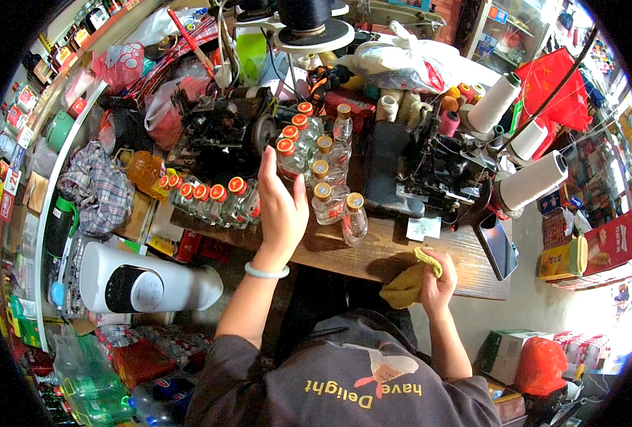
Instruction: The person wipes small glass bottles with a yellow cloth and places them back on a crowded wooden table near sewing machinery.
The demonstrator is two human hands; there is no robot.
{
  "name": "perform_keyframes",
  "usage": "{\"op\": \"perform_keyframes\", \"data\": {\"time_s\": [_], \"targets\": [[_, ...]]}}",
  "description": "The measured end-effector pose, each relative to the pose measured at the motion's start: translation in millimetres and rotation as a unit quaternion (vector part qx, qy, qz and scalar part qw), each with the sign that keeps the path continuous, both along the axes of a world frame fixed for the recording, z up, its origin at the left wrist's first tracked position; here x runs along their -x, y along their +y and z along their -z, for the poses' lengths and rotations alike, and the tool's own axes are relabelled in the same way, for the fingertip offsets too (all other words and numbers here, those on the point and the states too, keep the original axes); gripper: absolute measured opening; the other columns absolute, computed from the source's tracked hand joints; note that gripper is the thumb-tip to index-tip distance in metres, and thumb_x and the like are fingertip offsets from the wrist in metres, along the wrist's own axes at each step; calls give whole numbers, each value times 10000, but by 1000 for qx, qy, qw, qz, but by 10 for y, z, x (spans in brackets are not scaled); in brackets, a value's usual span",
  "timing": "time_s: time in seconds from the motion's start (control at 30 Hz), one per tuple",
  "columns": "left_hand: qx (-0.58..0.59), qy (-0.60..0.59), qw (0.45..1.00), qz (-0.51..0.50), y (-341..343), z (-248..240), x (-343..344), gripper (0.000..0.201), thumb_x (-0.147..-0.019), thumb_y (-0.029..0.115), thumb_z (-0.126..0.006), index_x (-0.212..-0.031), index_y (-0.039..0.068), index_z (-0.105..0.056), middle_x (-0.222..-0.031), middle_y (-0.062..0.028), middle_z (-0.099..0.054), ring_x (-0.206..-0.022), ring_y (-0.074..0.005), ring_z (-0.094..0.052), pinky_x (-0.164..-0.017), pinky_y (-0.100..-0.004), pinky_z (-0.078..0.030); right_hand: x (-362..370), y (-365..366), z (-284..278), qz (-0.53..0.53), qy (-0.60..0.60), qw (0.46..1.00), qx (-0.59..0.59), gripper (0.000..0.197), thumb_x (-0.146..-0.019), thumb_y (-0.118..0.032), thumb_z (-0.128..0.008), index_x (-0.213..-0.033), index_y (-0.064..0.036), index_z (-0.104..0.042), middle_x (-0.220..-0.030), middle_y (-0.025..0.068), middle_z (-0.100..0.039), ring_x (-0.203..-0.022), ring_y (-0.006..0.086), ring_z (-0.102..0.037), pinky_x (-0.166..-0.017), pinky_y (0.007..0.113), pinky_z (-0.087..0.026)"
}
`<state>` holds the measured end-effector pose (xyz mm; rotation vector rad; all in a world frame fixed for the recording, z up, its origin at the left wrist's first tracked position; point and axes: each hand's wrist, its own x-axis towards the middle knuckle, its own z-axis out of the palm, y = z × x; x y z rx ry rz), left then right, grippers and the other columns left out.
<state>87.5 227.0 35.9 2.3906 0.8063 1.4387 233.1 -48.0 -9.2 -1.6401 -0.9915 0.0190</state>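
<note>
My left hand is raised with its fingers stretched out over the wooden table, and it holds nothing. To its left stands a row of small clear glass bottles with red caps. More red-capped bottles are just beyond and right of its fingertips. Beside them runs a line of clear bottles with gold caps, and one gold-capped bottle is nearest the front edge. My right hand grips a yellow-green cloth at the table's front edge; the cloth hangs down to the left of the fingers.
A black sewing machine stands at the back left. Another machine with large white thread cones fills the right. A phone lies at the right edge of the table. A white rounded appliance stands left.
</note>
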Motion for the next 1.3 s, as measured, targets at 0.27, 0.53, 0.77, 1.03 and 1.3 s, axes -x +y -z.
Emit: {"op": "perform_keyframes", "data": {"time_s": [0.27, 0.53, 0.77, 1.03, 1.3], "targets": [[4, 46, 991, -128, 204, -25, -261, 417, -899, 128, -603, -1231, -25, -400, -1110, -246, -541, -1026, -399, -550, -896, -435, -443, -9, -9, -7, 5, -37, 999, -2, 280, -756, 75, -543, -1009, 4, -641, -930, 157, -653, -842, 295, -621, -777, 337, -477], [41, 18, 996, -83, -18, -31, -43, 343, -916, 98, -575, -1209, -19, -441, -1038, -213, -580, -942, -374, -585, -836, -433, -457, -7, -2, 16, -9, -19, 1000, -9, 285, -783, 65, -505, -1027, 14, -644, -950, 153, -635, -880, 265, -610, -815, 320, -455], [85, 29, 990, -110, -304, -55, 269, 350, -916, 115, -589, -1216, -8, -459, -1105, -192, -575, -994, -315, -604, -880, -401, -481, -5, -7, 7, -8, -26, 1000, -2, 285, -783, 60, -502, -1028, 20, -641, -952, 152, -637, -881, 267, -611, -811, 322, -456], [67, 55, 991, -103, -555, -116, 457, 385, -862, 177, -674, -1154, -1, -498, -1030, -186, -586, -954, -353, -588, -843, -425, -462, 3, 0, -10, -5, -16, 1000, 1, 293, -765, 79, -499, -1016, 28, -640, -960, 162, -637, -898, 278, -615, -838, 331, -456], [106, 133, 986, -2, -596, -65, 601, 900, -716, 243, -816, -1390, -15, -279, -1320, -255, -448, -1176, -391, -495, -1029, -438, -382, 14, -12, -35, 1, -10, 1000, 10, 286, -777, 83, -504, -1019, 21, -643, -954, 161, -636, -899, 275, -614, -835, 322, -452]]}}
